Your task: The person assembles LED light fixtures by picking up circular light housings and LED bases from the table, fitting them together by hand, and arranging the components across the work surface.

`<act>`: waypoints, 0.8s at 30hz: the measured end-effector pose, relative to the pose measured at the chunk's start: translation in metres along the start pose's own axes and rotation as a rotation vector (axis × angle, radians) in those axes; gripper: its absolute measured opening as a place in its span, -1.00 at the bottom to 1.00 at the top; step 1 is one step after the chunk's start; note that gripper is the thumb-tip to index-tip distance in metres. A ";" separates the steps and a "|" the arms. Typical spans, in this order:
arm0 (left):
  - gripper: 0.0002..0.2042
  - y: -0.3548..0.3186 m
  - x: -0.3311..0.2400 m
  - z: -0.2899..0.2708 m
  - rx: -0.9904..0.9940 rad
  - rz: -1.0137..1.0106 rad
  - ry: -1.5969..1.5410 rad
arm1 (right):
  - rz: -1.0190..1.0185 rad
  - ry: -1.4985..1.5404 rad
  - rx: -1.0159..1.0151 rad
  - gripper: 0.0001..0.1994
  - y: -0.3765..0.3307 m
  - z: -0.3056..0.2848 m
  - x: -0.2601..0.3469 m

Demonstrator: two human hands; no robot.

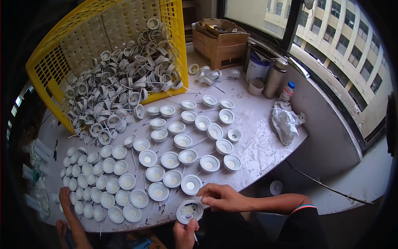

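Round white lamp [189, 212], lower centre of frame, sat in the left hand [185, 233], thumb over its near rim; right hand [224, 198] beside it, half-curled, any hold unclear. Judged light, stiff, fragile inside; best gripped by outer rim

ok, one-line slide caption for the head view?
Left hand holds a round white lamp at a table, right hand close by, similar lamps beyond.
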State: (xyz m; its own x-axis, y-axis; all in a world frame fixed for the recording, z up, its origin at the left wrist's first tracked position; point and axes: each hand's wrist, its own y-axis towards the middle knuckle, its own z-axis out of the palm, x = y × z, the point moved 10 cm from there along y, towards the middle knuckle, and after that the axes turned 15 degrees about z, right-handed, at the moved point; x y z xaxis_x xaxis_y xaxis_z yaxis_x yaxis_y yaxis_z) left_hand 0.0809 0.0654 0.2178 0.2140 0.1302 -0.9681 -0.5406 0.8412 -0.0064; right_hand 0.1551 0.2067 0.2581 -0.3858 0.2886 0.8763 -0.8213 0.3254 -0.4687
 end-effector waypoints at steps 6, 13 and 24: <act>-0.74 -0.013 0.026 0.009 0.115 -0.248 -0.060 | -0.341 -0.617 -0.903 -0.76 -0.009 -0.201 0.051; -0.69 -0.010 0.039 0.010 0.119 -0.268 -0.092 | -0.313 -1.051 -0.878 -0.59 0.028 -0.256 0.034; -0.69 -0.011 0.047 -0.002 0.004 -0.310 -0.023 | -0.375 -0.973 -0.882 -0.68 0.030 -0.257 0.030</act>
State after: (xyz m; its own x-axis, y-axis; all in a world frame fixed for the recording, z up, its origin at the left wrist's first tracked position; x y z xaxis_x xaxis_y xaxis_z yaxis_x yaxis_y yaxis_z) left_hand 0.0952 0.0615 0.1722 0.3861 -0.1212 -0.9145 -0.4435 0.8448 -0.2992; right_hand 0.2272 0.4562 0.2420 -0.6395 -0.5687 0.5174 -0.5440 0.8102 0.2181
